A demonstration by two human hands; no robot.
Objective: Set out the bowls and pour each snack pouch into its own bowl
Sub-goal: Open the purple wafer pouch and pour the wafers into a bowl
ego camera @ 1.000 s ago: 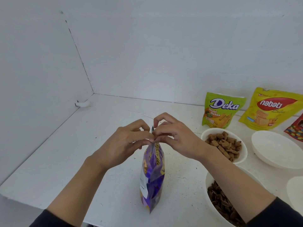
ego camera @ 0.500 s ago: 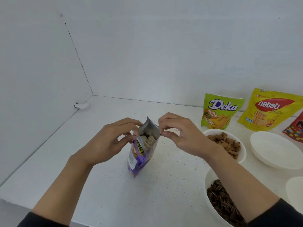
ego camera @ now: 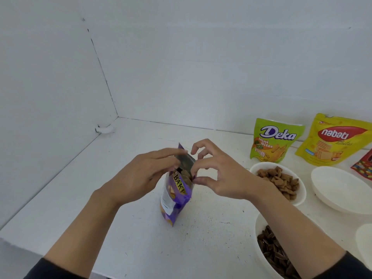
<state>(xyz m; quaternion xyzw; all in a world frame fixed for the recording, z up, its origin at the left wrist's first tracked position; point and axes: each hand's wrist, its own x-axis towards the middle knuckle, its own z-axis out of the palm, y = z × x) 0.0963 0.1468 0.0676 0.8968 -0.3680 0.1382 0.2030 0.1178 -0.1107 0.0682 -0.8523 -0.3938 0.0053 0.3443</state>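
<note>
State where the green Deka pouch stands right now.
In the head view the green Deka pouch stands far right against the back wall, left of the yellow Nabati pouch, behind the bowl of brown snacks.

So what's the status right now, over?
Both hands pinching purple pouch mouth open. Pouch upright, unpoured. Empty bowl waiting right. Nothing blocking.

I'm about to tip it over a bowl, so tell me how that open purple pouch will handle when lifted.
The purple pouch is thin crinkled film, so it will probably flex and buckle rather than stay stiff. It looks light, holding small loose snack pieces. Its mouth is open between the left hand and right hand, so it could spill if tilted.
</note>
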